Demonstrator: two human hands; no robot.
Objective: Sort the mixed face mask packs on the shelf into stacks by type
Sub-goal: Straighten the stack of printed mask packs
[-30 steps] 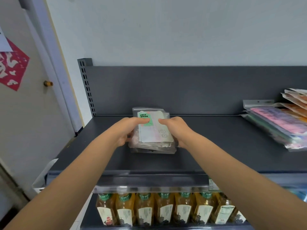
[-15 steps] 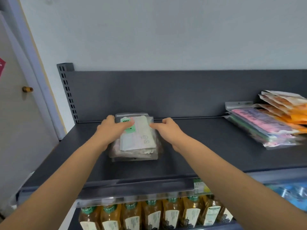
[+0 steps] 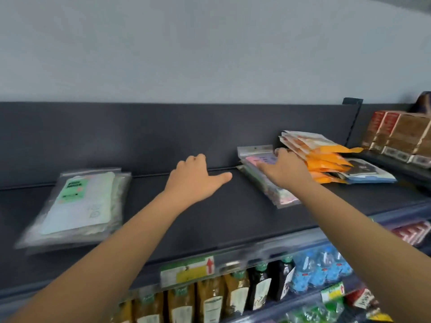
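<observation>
A stack of clear mask packs with a green label (image 3: 79, 203) lies at the left of the dark shelf (image 3: 210, 220). A second stack topped by a pink pack (image 3: 265, 183) lies to the right, with orange packs (image 3: 324, 159) leaning against it and a dark and blue pack (image 3: 366, 171) beyond. My left hand (image 3: 196, 178) hovers over the bare shelf between the stacks, fingers relaxed, holding nothing. My right hand (image 3: 284, 169) rests its fingers on top of the pink stack, next to the orange packs.
Brown and red boxes (image 3: 401, 138) stand at the far right on the neighbouring shelf. Below the shelf edge with its price label (image 3: 186, 271) stand bottles of yellow drink (image 3: 210, 299), dark bottles and blue water bottles (image 3: 319, 266).
Both hands have let go of the green-label stack and moved right. My view has swung right; the right hand now touches the pink stack.
</observation>
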